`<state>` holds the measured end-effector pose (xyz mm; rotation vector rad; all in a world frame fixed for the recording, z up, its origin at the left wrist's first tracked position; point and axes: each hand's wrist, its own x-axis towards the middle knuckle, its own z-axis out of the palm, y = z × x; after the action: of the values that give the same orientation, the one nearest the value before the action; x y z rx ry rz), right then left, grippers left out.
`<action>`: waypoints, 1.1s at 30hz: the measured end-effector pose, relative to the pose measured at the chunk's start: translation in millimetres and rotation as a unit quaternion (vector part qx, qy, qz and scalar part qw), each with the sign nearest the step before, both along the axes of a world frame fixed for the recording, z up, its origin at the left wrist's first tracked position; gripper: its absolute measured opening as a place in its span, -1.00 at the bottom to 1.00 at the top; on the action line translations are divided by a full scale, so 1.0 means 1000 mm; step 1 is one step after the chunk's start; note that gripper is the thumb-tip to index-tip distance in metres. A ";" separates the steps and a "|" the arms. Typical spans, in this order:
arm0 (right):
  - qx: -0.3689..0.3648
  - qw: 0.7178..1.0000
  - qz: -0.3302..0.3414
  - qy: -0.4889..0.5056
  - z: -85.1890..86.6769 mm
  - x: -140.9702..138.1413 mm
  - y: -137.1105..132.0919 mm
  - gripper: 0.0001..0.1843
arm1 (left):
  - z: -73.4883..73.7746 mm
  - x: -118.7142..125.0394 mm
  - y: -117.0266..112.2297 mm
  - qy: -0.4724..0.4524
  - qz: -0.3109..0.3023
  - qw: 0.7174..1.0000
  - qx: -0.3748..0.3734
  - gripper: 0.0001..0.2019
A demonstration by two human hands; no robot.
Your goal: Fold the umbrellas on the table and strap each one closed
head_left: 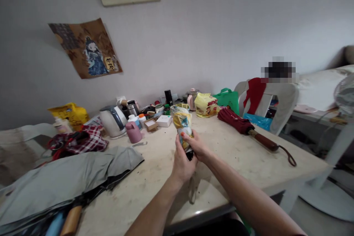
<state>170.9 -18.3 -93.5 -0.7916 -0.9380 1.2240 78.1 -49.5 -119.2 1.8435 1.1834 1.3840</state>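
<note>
Both hands [183,167] clasp the yellow umbrella [182,120] left of the maroon umbrella [235,121]; a slackened grip could let the yellow folds loosen.

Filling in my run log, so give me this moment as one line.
left hand: holds patterned umbrella | right hand: holds it too | maroon umbrella: table, right | grey umbrella: table, left

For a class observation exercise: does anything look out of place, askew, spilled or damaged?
Nothing is clearly broken or spilled. The grey umbrella on the left looks untidy: it lies loosely spread, while the maroon umbrella on the right is gathered up. Dark specks also dot the tabletop.
</note>
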 end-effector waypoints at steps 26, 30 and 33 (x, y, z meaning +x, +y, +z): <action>-0.086 0.820 -0.269 -0.498 0.019 0.170 0.026 -0.82 | 0.006 -0.021 0.008 -0.026 -0.111 0.993 0.017 -0.60; -0.068 0.712 -0.303 -0.629 0.010 0.162 0.014 -0.73 | 0.013 -0.020 0.004 -0.065 -0.113 0.991 0.030 -0.67; -0.010 0.668 -0.265 -0.695 0.005 0.124 -0.001 -0.60 | 0.032 -0.028 -0.019 -0.133 -0.132 0.981 0.054 -0.82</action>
<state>294.6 -19.1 -88.5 -1.9324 -1.6788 -0.1330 50.3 -68.3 -87.1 1.7462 0.7145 1.5063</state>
